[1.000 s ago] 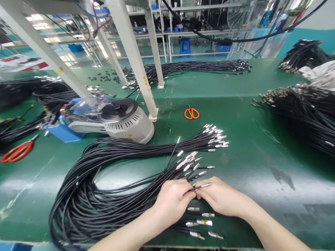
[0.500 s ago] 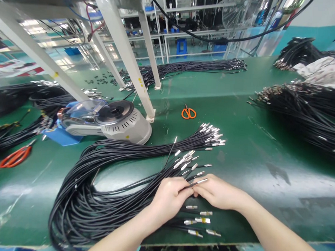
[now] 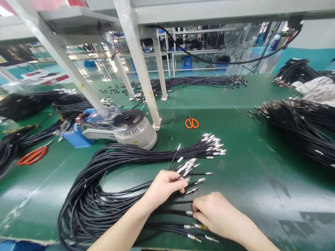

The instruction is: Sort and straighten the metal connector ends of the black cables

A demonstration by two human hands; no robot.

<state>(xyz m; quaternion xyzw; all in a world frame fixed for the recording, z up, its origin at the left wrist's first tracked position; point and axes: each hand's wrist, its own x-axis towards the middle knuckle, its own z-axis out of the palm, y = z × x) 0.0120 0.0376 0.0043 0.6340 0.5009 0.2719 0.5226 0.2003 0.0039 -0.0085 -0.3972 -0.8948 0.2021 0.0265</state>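
Observation:
A big loop of black cables (image 3: 99,197) with silver metal ends lies on the green table (image 3: 253,173). My left hand (image 3: 163,188) rests on the cables just behind a cluster of silver tips (image 3: 189,167), fingers curled and pinching a cable. My right hand (image 3: 218,217) lies lower, fingers bent down over the cable ends with yellow-banded tips (image 3: 197,232) near the table's front edge. A further fan of tips (image 3: 213,144) lies beyond both hands.
A grey tape dispenser machine (image 3: 124,128) stands left of centre by a white frame leg (image 3: 144,74). Orange scissors (image 3: 191,122) lie behind the cables, another orange pair (image 3: 33,155) at left. More black cable bundles (image 3: 305,123) fill the right and left sides.
My right hand has let go of the cable held between both hands and dropped toward the front-edge cable ends. My left hand stays on the bundle. The camera tilted up slightly.

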